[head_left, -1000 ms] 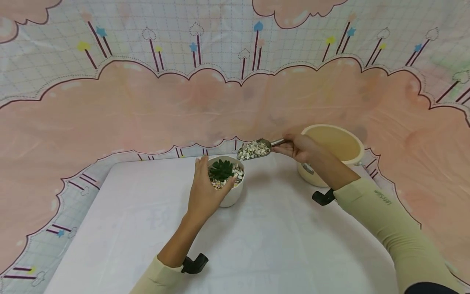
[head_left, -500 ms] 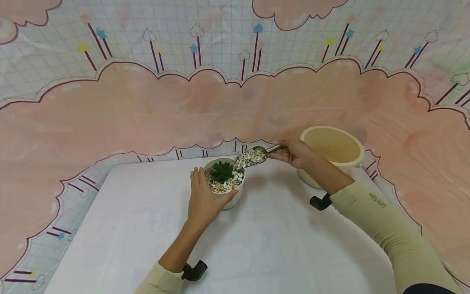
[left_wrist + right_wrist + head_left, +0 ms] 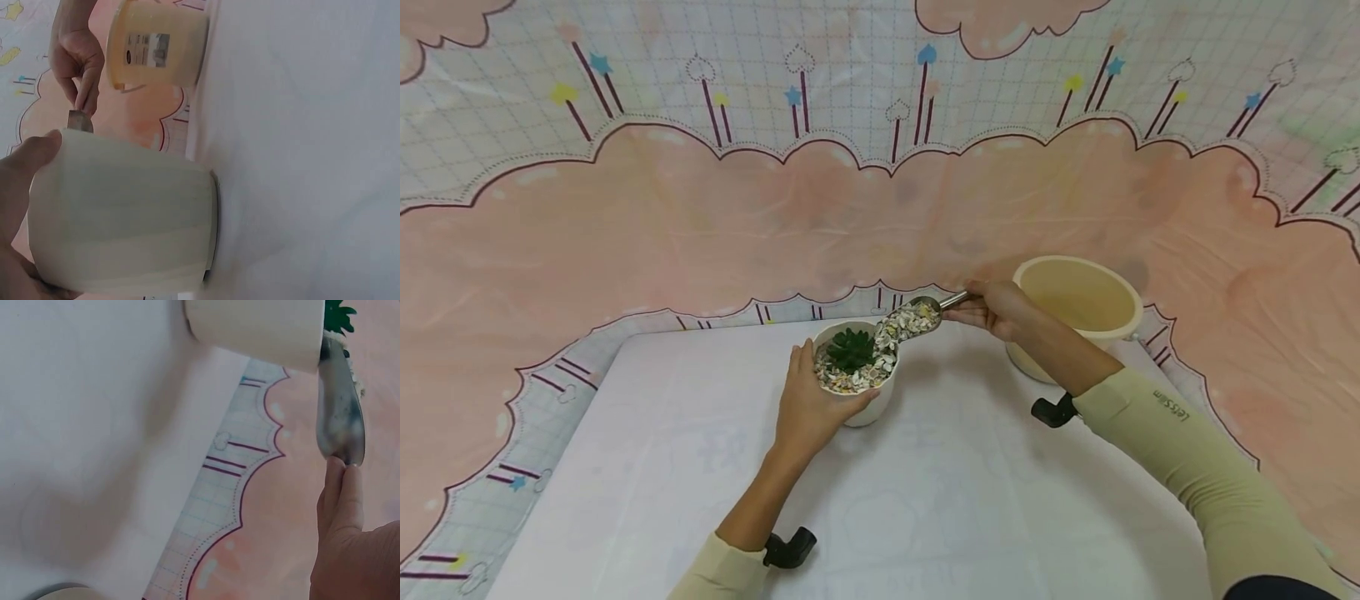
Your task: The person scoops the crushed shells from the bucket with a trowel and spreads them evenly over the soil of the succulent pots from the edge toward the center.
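Observation:
A white flower pot (image 3: 868, 408) stands on the table, with a dark green succulent (image 3: 851, 350) and pale pebbles inside. My left hand (image 3: 816, 408) grips the pot near its rim, thumb on the near side and fingers on the far left. In the left wrist view the pot (image 3: 131, 212) hides part of that hand. My right hand (image 3: 1003, 310) holds a metal scoop (image 3: 953, 301) by its handle. Pebbles (image 3: 913, 320) fill the scoop, whose lip lies over the pot's right rim. From the right wrist view, the scoop's underside (image 3: 340, 412) meets the rim, and fingers stretch beneath it.
A cream bucket (image 3: 1028, 365) stands at the back right of the white table (image 3: 970, 500), partly behind the right forearm. Its labelled side (image 3: 181, 50) shows in the left wrist view. A patterned cloth backdrop (image 3: 737, 225) rises behind the table's back edge.
The right hand has moved left and down, bringing the scoop from beside the pot to its rim, tilted toward it. Pebbles have slid to the scoop's lip. The left hand has shifted slightly lower.

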### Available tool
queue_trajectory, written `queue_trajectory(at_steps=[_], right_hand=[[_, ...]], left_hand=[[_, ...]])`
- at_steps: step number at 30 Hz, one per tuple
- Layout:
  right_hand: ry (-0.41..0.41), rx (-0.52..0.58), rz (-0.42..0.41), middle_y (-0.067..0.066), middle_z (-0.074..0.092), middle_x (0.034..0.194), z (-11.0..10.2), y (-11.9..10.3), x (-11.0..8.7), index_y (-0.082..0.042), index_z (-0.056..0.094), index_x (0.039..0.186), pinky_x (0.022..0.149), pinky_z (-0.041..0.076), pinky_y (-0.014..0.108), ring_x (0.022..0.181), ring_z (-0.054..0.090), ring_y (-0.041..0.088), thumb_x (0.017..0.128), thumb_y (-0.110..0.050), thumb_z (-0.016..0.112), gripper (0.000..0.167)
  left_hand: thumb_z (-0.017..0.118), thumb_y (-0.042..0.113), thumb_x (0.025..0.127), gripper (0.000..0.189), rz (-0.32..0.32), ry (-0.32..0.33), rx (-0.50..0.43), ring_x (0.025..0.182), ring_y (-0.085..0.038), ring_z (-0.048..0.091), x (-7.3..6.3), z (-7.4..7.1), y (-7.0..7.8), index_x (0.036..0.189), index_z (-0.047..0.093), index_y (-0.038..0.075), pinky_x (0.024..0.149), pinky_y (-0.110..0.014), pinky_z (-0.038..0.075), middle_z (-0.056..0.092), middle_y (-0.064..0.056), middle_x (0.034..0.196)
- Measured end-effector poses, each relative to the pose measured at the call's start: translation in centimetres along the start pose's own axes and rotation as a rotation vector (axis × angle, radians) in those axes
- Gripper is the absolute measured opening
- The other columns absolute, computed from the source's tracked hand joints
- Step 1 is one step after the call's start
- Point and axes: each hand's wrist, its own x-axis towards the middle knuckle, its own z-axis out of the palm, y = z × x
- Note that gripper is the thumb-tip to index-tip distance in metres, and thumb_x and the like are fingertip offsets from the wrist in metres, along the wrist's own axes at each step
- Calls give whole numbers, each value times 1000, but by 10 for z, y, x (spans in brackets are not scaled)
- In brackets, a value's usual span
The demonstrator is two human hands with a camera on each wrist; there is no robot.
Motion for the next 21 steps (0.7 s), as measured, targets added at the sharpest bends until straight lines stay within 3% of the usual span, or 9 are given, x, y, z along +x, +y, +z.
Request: queue_trajectory(at_steps=[6,11,17,21], right_hand=[[13,5,8,23,75,80,-3,1,2,4,55,119,77,61,32,70,78,30,116,-15,38,26],[8,12,9,23,75,82,-2,0,1,5,55,118,78,61,32,71,78,30,116,-16,40,26],[4,0,2,24,75,83,-1,1,0,5,55,119,79,61,32,72,78,30,116,-16,39,26],[10,-15,-8,23,75,83,-1,1,-1,5,56,119,81,60,32,73,78,29,116,-15,39,27]], left_hand=[[94,46,77,129,-7,-45,-46,158,-43,9,-1,-4,0,166,15,-3,120,-61,27,14,-27,171],[94,50,75,137,-25,-13,-59,159,-42,0,-8,-1,12,166,8,-4,120,-61,27,6,-26,171],[94,54,74,136,-12,34,2,158,-45,7,-6,5,12,164,13,-7,119,-61,29,12,-29,170],[95,52,73,136,-12,6,-30,157,-45,12,-2,2,5,166,13,-4,119,-61,30,12,-27,170]])
